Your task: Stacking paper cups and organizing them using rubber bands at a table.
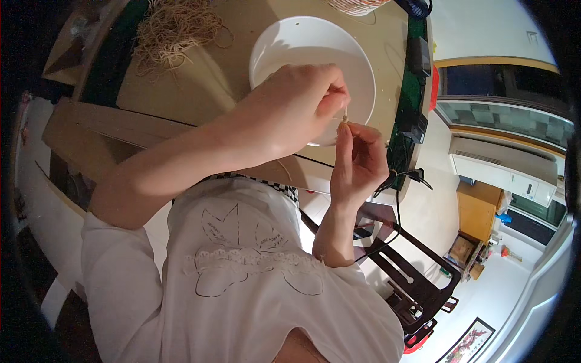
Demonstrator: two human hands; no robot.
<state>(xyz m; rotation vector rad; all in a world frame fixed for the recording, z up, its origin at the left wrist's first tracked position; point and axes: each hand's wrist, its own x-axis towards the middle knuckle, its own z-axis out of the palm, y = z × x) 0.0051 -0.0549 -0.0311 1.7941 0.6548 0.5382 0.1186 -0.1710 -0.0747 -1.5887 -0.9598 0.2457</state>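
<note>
My left hand point(305, 100) reaches across the white bowl point(266, 51) with its fingers closed in a pinch. Just below it, my right hand point(363, 154) pinches a short bit of beige cord point(345, 117) between thumb and forefinger. That bit stands upright between both hands and looks knotted or twisted, though it is too small to tell. A thin strand seems to run from it up into the left fingertips. Behind the hands, the bowl is partly hidden. A loose tangle of beige cord point(175, 33) lies at the far left of the table.
The brown tabletop point(200, 91) has a dark green border. A woven basket point(357, 5) stands at its far edge. Dark boxes point(417, 57) and black cables point(396, 181) line the right side. A dark chair point(411, 278) stands at the lower right.
</note>
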